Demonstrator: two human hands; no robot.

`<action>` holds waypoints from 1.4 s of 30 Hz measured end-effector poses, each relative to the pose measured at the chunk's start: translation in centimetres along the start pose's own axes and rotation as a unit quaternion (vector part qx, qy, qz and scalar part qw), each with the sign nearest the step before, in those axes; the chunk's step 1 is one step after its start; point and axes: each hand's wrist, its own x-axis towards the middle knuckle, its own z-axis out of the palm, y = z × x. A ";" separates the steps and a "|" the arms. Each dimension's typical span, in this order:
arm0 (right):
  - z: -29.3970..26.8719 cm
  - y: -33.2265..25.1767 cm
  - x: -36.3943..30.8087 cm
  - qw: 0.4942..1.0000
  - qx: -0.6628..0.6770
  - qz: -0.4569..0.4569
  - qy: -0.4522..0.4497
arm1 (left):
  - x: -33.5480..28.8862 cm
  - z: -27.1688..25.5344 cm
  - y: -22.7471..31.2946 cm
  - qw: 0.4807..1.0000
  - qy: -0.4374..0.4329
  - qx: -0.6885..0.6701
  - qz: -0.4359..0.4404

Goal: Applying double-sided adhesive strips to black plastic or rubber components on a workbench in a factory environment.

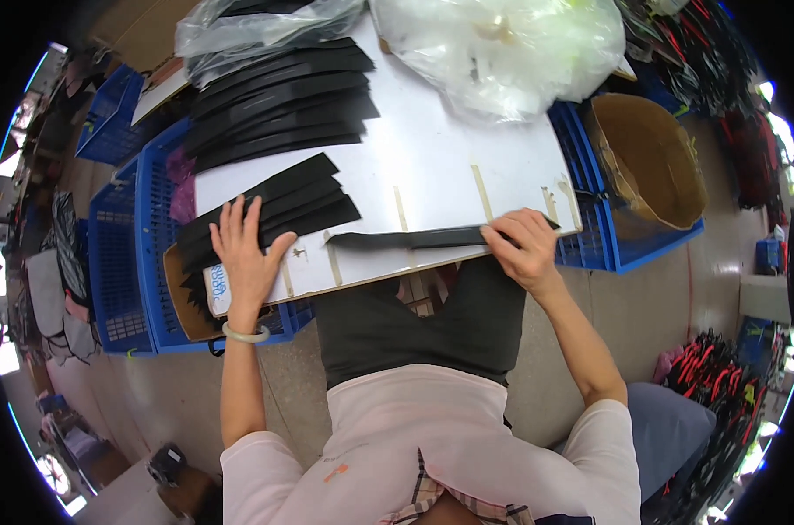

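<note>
Propped across blue crates (156, 254), the white tabletop (449, 157) carries a black strip (406, 238) along its near edge, pinched at one end by the right hand (524, 249), while the left hand (244, 254), fingers spread flat, presses the fanned strip pile (274, 214), which could slide off that edge.

The person wears a pale pink short-sleeved top, dark trousers and a pale bangle (245, 333).

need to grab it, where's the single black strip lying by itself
In the head view, the single black strip lies along the white board's near edge, its right end under the right hand.
</note>
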 end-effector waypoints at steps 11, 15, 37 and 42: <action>-1.4 0.0 -2.8 0.988 -0.013 0.109 -0.109 | -1.3 1.1 19.1 0.941 -0.162 -0.198 0.224; -1.9 0.3 -4.6 0.984 -0.047 0.135 -0.104 | -0.8 1.4 19.4 0.942 -0.156 -0.184 0.234; -0.5 -0.7 -6.5 0.983 -0.066 0.161 -0.057 | -2.9 4.8 24.3 0.966 -0.039 -0.143 0.213; -0.2 -0.6 -6.5 0.983 -0.066 0.163 -0.050 | -3.1 5.4 24.4 0.971 -0.012 -0.084 0.226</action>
